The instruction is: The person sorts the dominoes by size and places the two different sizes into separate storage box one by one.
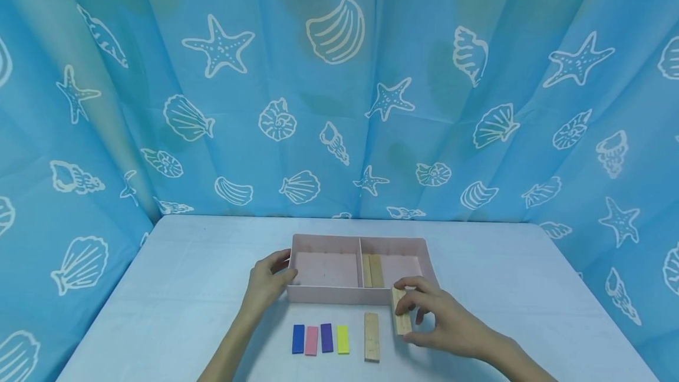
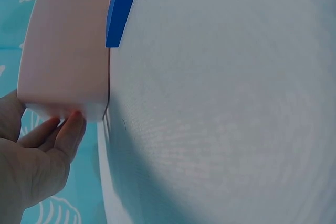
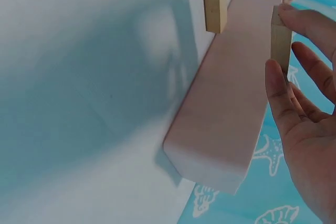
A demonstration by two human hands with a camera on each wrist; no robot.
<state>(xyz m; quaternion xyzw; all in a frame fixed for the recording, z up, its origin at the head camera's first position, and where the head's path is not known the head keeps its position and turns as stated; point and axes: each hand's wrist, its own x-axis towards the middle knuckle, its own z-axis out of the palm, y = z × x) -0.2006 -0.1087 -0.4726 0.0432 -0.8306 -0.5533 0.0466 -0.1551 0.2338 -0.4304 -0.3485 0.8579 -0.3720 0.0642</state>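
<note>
one wooden block (image 1: 403, 324) is by the box's (image 1: 339, 295) front wall, pinched end to end in your right hand's (image 1: 440, 318) fingers. should be light, stiff, not fragile; best hold is both ends. your left hand (image 1: 267, 283) touches the box's left end, fingers spread.

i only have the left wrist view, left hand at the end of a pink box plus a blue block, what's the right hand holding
Observer: The right hand pinches a wooden block between thumb and fingers.

Operator: anything inside already

Observer: Yes, two wooden blocks side by side in the right compartment, next to the divider.

Operator: any more wood outside

Observer: One loose wooden block lies on the table, to the right of the yellow block.
</note>
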